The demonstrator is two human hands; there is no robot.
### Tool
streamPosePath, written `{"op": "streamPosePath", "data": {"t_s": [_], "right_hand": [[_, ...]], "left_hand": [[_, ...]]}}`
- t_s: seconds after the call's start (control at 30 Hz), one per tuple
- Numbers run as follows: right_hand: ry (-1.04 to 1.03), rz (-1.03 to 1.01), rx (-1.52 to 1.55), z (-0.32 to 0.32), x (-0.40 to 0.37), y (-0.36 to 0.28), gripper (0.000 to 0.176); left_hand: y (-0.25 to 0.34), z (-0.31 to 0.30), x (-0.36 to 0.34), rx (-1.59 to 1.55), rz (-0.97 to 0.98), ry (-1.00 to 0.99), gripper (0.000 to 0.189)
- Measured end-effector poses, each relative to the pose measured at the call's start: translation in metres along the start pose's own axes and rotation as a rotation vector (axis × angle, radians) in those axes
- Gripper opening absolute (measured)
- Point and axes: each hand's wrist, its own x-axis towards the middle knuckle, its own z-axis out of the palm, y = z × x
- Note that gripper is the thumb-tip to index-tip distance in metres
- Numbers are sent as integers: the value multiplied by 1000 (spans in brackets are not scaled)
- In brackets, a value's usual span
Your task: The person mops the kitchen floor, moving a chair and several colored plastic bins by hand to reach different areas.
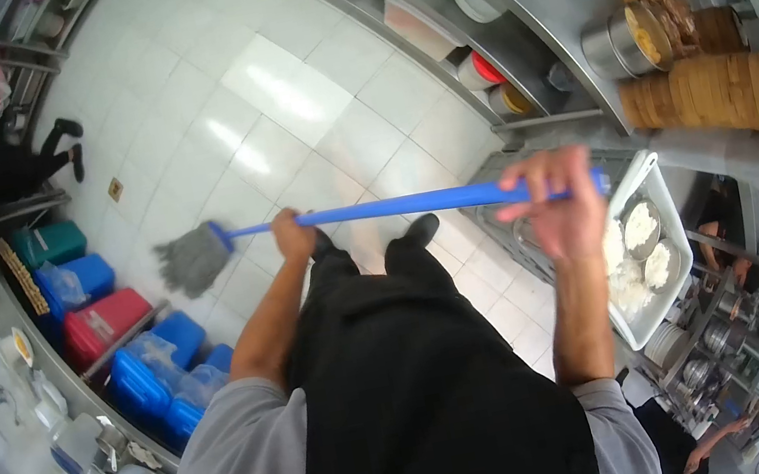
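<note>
A mop with a blue handle [394, 205] lies across the view in both hands. Its grey mop head [192, 261] hangs over the white tiled floor at the left. My left hand [294, 235] is wrapped round the handle near the mop head. Toward the handle's other end, my right hand [557, 195] grips it with curled fingers. Under and beside my right forearm is a white tray [681, 285] with several round portions of white food [641, 229]. Below the handle, my dark shoes show on the floor.
Blue, red and green bins [106, 326] line the left counter. A steel shelf [508, 42] with bowls and containers runs along the upper right, bamboo steamers [710, 92] on top. One person [12, 170] stands at the far left; parts of others show at the lower right.
</note>
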Motion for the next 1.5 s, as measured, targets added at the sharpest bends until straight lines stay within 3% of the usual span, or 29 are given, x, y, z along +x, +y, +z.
{"op": "streamPosePath", "data": {"t_s": [0.17,0.3,0.4,0.47,0.57,0.6,0.67,0.73,0.93,1.07,1.2,1.23,1.27,1.3,1.33,1.4,1.5], "right_hand": [[107,-359,-33,-87,-60,-125,40],[254,-577,-178,-131,-134,-165,43],[454,-721,-289,-131,-165,-149,47],[403,-685,-322,-131,-175,-122,47],[438,-625,-422,-126,-183,-56,47],[503,-616,-360,-124,-190,-32,45],[628,-582,-306,-119,-202,4,43],[573,-545,-395,-115,-210,6,41],[374,-465,-225,-127,-163,-90,42],[153,-389,-214,-111,-107,-90,38],[68,-384,-161,-76,-60,-14,41],[73,-356,-91,-68,-51,13,39],[47,-364,-32,-66,-44,41,37],[12,-366,-25,-57,-33,63,36],[-24,-369,-15,-51,-22,81,35],[8,-305,7,-50,-4,105,34],[-86,-333,-10,-59,17,87,33]], "left_hand": [[222,58,12,-194,161,-216,29],[337,111,29,-200,470,-449,36],[386,163,56,-214,676,-461,32],[396,207,78,-168,737,-477,29],[412,206,95,-99,585,-566,31],[408,202,102,48,605,-657,30],[391,195,102,36,612,-713,29],[378,181,97,6,592,-725,29],[332,125,71,-64,513,-543,28],[235,88,89,-110,469,-468,25],[126,55,119,-143,429,-173,32],[97,47,132,-62,355,-277,30],[64,63,135,113,257,-150,34],[49,58,145,194,54,-252,49],[47,45,144,158,-41,-186,65],[39,50,154,63,-68,-105,74],[49,70,176,58,-57,-84,82]]}}
